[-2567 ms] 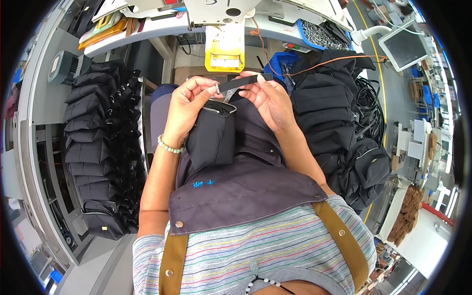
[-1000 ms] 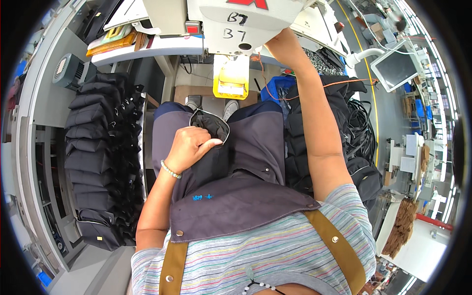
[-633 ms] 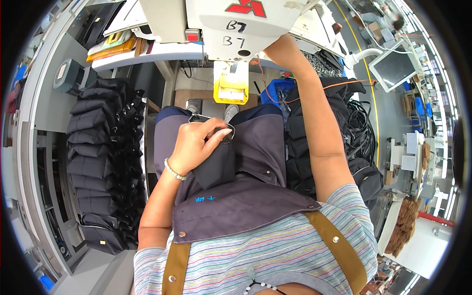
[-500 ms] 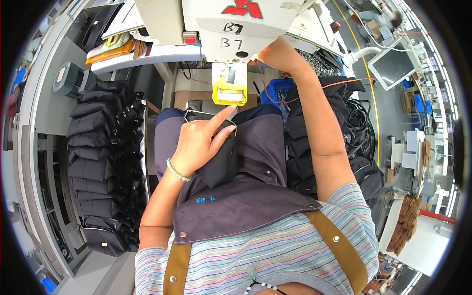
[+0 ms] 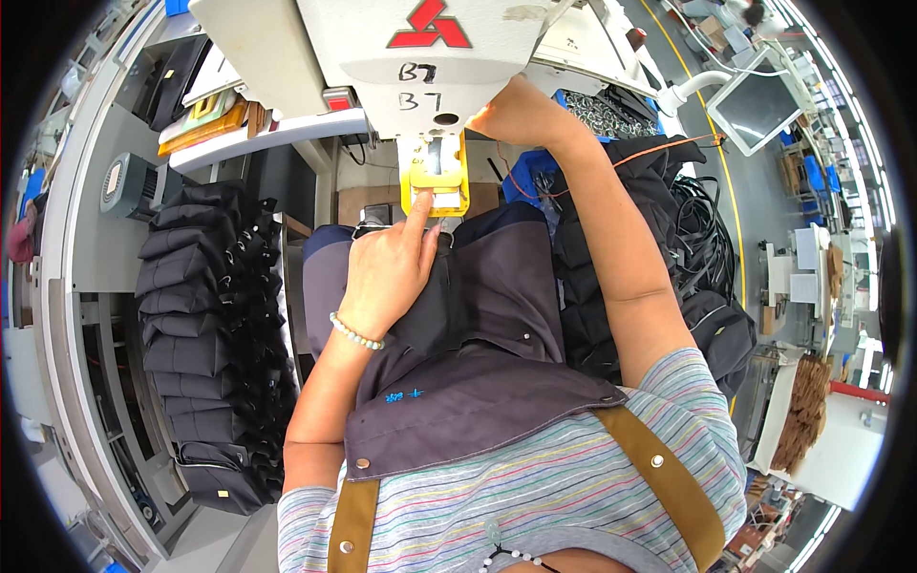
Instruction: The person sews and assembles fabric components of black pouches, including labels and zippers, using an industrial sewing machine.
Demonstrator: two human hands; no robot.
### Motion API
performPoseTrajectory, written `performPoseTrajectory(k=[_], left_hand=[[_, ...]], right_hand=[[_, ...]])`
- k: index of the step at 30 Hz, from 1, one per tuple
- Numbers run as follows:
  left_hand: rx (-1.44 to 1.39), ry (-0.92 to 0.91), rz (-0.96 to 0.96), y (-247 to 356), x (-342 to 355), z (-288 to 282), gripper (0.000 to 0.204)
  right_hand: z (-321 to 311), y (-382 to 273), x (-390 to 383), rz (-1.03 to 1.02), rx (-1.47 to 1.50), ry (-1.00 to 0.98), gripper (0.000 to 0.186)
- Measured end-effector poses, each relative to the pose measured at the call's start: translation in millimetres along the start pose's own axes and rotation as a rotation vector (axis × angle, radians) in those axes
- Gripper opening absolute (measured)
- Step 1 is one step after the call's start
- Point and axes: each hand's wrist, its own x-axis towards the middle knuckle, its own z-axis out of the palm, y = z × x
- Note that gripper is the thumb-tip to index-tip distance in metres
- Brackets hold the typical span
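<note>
My left hand (image 5: 387, 272) lies over a black fabric pouch (image 5: 435, 310) above my lap, its hidden fingers apparently gripping it. The index finger points up and touches the front of a yellow frame (image 5: 460, 197) under the white sewing machine head (image 5: 382, 67); the thumb is beside it. My right hand (image 5: 525, 113) is raised at the right lower corner of the machine head, fingers bent together and tips partly hidden. An orange thread (image 5: 659, 156) runs from the right to these fingertips, which seem to pinch it.
Stacked black fabric pouches (image 5: 205, 315) stand on the left. To the right are a blue bin (image 5: 525, 181), more black fabric pieces (image 5: 587, 277) and black straps (image 5: 712, 229). A screen (image 5: 757, 110) on an arm stands far right; a motor (image 5: 129, 184) is at left.
My left index finger has moved up onto the front of the yellow frame. The right hand stays by the machine head's lower corner. The whole view has shifted slightly.
</note>
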Motion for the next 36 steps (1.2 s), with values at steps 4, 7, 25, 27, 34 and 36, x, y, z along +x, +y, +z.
performPoseTrajectory(k=[4,7,25,27,34,36], left_hand=[[0.077,-0.017,-0.031,0.0,5.9,10.2,0.047],[0.093,-0.042,-0.050,0.1,8.1,10.5,0.045],[0.055,-0.071,0.007,-5.8,16.3,-2.5,0.039],[0.088,-0.090,0.012,-3.0,17.1,-4.0,0.038],[0.148,-0.072,0.043,1.1,12.9,-9.1,0.038],[0.040,-0.065,0.063,4.5,10.1,-14.8,0.038]], right_hand=[[3.9,-1.0,-1.5,0.020,-0.002,0.009,0.037],[12.1,6.2,-4.9,0.028,-0.039,0.038,0.038],[78.6,17.7,-69.8,-0.244,0.002,0.283,0.030],[78.4,14.5,-72.1,-0.223,-0.070,0.309,0.029],[82.1,1.8,-75.9,-0.139,-0.150,0.315,0.040],[80.2,-1.2,-79.5,-0.133,-0.112,0.297,0.032]])
